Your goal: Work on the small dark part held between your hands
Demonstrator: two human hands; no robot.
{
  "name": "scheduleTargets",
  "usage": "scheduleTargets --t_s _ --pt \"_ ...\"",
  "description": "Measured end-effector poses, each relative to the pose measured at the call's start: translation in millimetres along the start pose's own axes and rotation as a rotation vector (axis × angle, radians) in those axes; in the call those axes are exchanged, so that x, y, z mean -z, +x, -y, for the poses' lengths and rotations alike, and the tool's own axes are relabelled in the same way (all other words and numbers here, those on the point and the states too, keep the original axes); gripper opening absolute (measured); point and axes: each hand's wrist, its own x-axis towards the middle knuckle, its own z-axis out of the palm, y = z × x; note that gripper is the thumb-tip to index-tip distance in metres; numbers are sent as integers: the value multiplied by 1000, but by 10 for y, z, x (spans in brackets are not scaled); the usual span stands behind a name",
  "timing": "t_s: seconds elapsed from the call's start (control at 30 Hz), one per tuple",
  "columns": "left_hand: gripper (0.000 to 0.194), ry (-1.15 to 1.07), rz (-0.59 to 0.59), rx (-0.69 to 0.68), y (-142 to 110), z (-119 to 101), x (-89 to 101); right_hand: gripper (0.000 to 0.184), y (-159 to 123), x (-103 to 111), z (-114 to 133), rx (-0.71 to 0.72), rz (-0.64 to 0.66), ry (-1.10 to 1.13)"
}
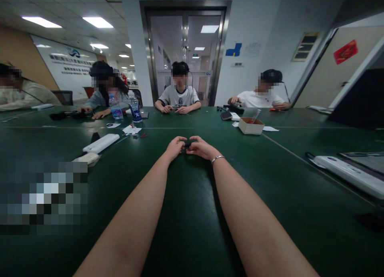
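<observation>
Both my arms reach forward over the dark green table (192, 213). My left hand (175, 148) and my right hand (201, 147) meet near the middle of the view, fingers curled toward each other. Between them is a small black object (187, 145), pinched by the fingertips of both hands. Its kind is too small and too covered by the fingers to make out. A silver bracelet (217, 158) circles my right wrist.
A white power strip (101, 143) lies to the left, another power strip (351, 174) to the right. Farther off stand two bottles (135, 107) and an open cardboard box (251, 127). Several people sit across the table, one person (179, 94) straight ahead. Paper scraps (131, 130) lie left of centre.
</observation>
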Motion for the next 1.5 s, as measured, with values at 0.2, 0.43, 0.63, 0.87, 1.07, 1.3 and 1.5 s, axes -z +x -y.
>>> scheduleTargets --t_s 0.2,0.43,0.63,0.87,1.07,1.3,1.5 --pt "27 10 -6 -12 0 5 -1 22 9 -2 -11 8 -7 -99" --pt "25 -9 -10 -2 -24 -28 -8 20 26 14 -22 -8 -10 -107" --pt "25 -16 -3 13 -28 -39 -9 35 29 31 -23 28 21 -95" --pt "25 -14 -12 25 -35 -54 -17 35 35 27 -33 19 2 -85" --pt "23 -28 -14 20 -50 -80 -25 29 27 34 -39 14 -16 -43" --pt "24 -10 -7 13 -22 -28 -10 26 28 28 -33 9 -2 -23" --pt "24 0 1 19 -38 -46 -4 29 27 16 -27 12 -3 -4"
